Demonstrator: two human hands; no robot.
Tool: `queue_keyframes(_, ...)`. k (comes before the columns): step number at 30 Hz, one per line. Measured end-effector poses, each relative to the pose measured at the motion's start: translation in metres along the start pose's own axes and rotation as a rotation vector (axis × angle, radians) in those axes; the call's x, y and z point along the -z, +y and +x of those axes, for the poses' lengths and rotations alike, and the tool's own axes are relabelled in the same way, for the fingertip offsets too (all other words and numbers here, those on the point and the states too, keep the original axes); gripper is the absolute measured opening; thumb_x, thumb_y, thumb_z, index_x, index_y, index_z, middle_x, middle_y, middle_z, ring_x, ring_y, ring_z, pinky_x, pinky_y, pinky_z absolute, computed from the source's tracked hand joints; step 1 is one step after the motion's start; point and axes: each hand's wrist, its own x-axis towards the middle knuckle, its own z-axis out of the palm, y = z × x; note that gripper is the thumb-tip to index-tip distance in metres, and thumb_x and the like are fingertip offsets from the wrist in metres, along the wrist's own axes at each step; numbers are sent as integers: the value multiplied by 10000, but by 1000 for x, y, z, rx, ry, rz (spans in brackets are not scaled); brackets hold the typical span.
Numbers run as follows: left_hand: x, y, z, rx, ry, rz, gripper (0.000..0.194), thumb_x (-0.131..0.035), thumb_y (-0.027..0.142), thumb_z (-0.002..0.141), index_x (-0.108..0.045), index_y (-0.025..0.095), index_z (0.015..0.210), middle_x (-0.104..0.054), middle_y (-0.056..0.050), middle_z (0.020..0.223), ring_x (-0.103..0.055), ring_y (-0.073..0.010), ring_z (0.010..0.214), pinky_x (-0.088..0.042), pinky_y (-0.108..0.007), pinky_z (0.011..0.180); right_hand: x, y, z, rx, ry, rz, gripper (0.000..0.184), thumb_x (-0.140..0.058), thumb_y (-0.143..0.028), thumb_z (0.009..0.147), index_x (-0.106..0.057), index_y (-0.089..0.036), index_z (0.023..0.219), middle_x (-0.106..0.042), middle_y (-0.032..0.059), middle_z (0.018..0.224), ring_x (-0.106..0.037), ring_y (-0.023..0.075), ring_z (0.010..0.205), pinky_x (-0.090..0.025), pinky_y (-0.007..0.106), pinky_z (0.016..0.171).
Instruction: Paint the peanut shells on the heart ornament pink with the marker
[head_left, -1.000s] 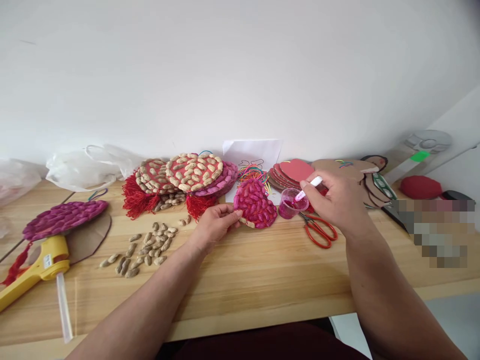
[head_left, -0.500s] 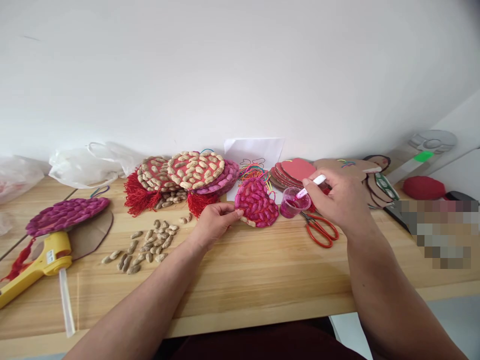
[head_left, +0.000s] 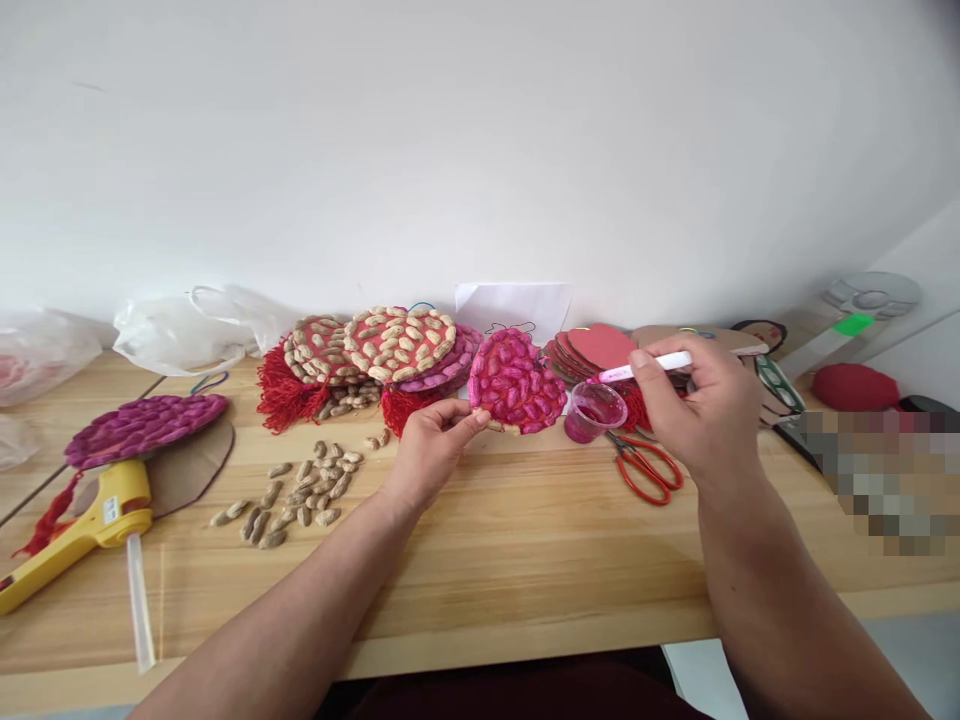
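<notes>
The left grip [head_left: 429, 448] pinches the lower left rim of a magenta peanut-covered piece [head_left: 517, 385] between thumb and fingers, while the right grip [head_left: 697, 408] is closed around a white pen-like applicator [head_left: 619, 375]. Taking that piece as the middle of a clock, with 12 towards the wall, it is held tilted up over the counter [head_left: 525, 570], its decorated face showing. The clear cup [head_left: 583, 430] of magenta liquid stands just beside it, towards 4 o'clock, and the applicator's pink tip is near the cup's rim. Red-handled scissors [head_left: 626, 452] lie farther out at 4, loose peanuts [head_left: 322, 487] at 8. If colouring is the step in hand, I would drain the tip against the rim, keep the pinch at 7 and work into the grooves between shells with short strokes. A paler patch shows near 6; whether it is bare shell I cannot tell, but it deserves checking, with the fingers shifted for access.
</notes>
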Motion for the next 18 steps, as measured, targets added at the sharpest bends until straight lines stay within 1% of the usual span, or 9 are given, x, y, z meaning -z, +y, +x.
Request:
queue_keyframes(3, -3, 1, -2, 4, 27, -82, 437, -865, 521, 666, -774, 145, 868, -593, 21, 619, -420, -67, 510, -300, -210, 467, -1, -7, -5, 33, 121, 171, 118, -633, -348, 922, -642, -247, 860, -665, 42, 789, -614, 222, 733, -472, 375, 706)
queue_keyframes(6, -5, 2, -3, 32, 12, -172, 451, -896, 496, 630, -772, 142, 882, -641, -3, 665, -512, -79, 534, -304, -187, 434, -4, -15, -11, 45, 150, 244, 130, -633, -375, 925, -648, -258, 869, -663, 50, 778, -604, 222, 701, -481, 389, 676)
queue_keyframes(9, -7, 4, -4, 79, 1, -270, 455, -930, 462, 582, -766, 144, 863, -700, -35, 779, -600, -92, 587, -302, -163, 407, -7, -25, -16, -1, 80, 279, 156, -622, -413, 931, -653, -267, 886, -674, 57, 804, -617, 225, 709, -500, 396, 674)
queue_keyframes(12, -7, 6, -4, 141, 5, -368, 449, -960, 429, 537, -754, 146, 818, -696, -33, 768, -649, -113, 650, -330, -147, 408, -7, -37, -19, -20, -6, 342, 159, -619, -412, 935, -647, -266, 878, -667, 48, 790, -613, 216, 690, -500, 388, 655)
queue_keyframes(15, -7, 7, -5, 177, -3, -448, 439, -973, 402, 526, -749, 156, 812, -706, -40, 813, -689, -149, 766, -365, -144, 417, -3, -49, -19, -14, -55, 373, 134, -623, -382, 941, -648, -264, 882, -663, 40, 773, -589, 201, 659, -473, 376, 630)
queue_keyframes(18, -8, 9, -7, 200, -17, -496, 434, -976, 393, 526, -750, 163, 815, -711, -44, 847, -700, -173, 850, -408, -147, 440, 0, -59, -20, -9, -101, 326, 116, -620, -364, 949, -656, -263, 905, -685, 48, 820, -624, 218, 738, -478, 383, 669)
